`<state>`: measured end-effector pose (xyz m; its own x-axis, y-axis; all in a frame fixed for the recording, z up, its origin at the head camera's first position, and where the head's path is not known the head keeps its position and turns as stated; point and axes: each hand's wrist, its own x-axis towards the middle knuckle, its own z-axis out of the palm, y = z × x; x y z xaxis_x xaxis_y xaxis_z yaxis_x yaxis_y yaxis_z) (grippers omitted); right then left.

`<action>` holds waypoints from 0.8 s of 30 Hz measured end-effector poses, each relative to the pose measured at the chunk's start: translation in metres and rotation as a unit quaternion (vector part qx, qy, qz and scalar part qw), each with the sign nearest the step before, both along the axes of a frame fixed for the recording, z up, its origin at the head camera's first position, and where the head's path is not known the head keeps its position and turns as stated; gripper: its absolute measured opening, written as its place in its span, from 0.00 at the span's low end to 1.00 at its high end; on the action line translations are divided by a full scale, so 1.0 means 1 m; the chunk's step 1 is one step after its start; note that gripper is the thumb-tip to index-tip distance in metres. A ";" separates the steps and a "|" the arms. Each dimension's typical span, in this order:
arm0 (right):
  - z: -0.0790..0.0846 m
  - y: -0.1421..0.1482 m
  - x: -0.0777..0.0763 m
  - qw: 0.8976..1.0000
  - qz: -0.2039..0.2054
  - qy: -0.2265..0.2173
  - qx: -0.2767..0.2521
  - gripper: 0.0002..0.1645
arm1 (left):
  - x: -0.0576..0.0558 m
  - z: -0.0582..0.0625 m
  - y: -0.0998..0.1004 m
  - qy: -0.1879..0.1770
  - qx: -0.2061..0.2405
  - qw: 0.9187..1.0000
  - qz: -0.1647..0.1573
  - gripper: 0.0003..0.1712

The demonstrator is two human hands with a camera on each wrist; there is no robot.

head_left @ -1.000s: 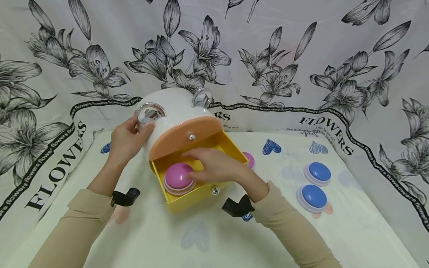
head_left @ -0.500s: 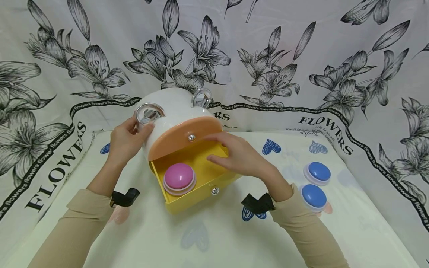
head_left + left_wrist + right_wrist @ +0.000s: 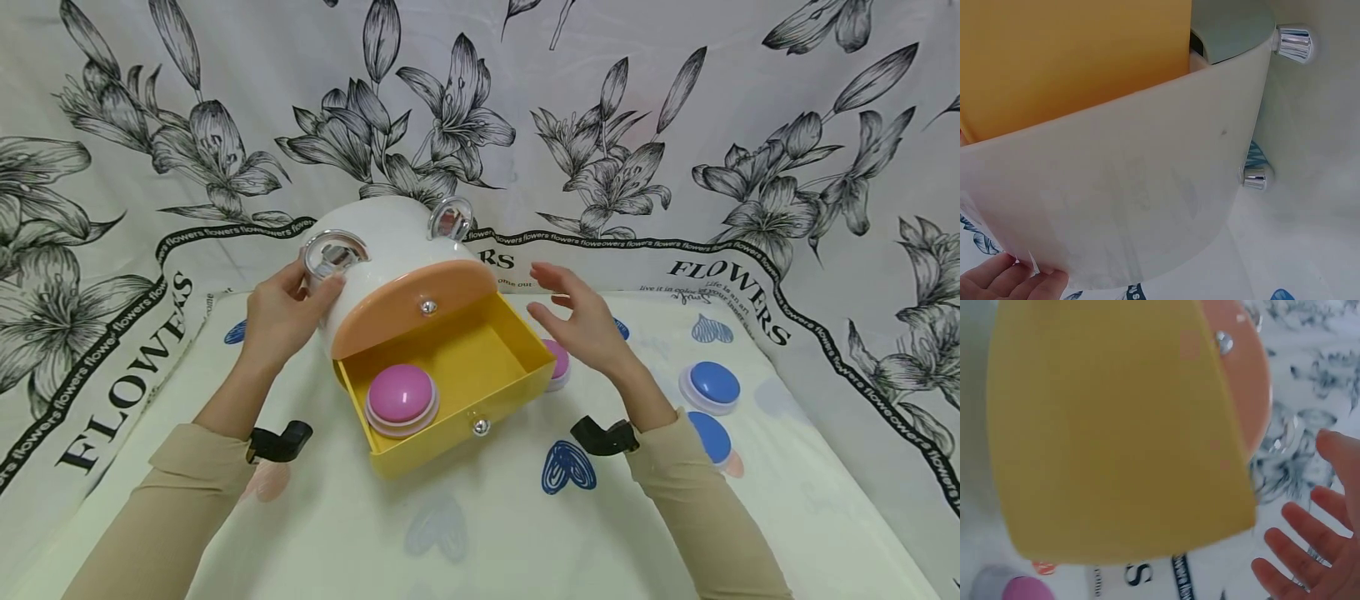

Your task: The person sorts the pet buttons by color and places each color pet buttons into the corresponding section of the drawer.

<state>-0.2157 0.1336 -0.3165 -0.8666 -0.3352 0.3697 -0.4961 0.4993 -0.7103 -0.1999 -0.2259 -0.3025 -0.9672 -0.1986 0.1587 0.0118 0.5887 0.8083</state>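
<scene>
A white rounded drawer box with an orange front and chrome eye-like rings stands left of centre. My left hand grips its left side, thumb near the left ring; fingers press along its far edge in the left wrist view. The lower yellow drawer is pulled out, holding a pink domed push button in its left front corner. To the right of the drawer, my right hand is raised with fingers spread and nothing in it. Beneath it, a second pink button lies partly hidden by drawer and hand.
Two blue domed buttons with white bases, a rear one and a nearer one, lie at the right; the right sleeve partly covers the nearer one. A flower-print curtain hangs behind the heart-patterned tablecloth.
My right hand has moved out of the drawer, rightward over its right side and past it, leaving the pink button inside. My left hand and the box have stayed in place.
</scene>
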 end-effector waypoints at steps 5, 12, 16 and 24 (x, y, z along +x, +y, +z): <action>-0.025 0.016 -0.012 0.997 -0.041 -0.045 -0.046 0.34 | -0.001 0.000 0.000 0.002 0.001 1.000 0.000 0.44; -0.072 0.030 -0.026 0.992 -0.085 -0.094 -0.013 0.41 | -0.001 0.000 -0.001 0.002 0.001 1.000 -0.001 0.44; -0.098 0.033 -0.029 0.988 -0.091 -0.125 0.012 0.44 | -0.001 -0.001 -0.001 0.004 0.003 1.000 -0.004 0.45; -0.126 0.033 -0.025 0.979 -0.098 -0.173 0.044 0.47 | 0.000 -0.002 -0.002 0.012 0.002 1.000 -0.003 0.45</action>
<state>-0.2410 0.1663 -0.4427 -0.9858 -0.1670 0.0195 -0.1215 0.6274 -0.7692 -0.2002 -0.2276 -0.3042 -0.9644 -0.1928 0.1810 0.0350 0.5853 0.8101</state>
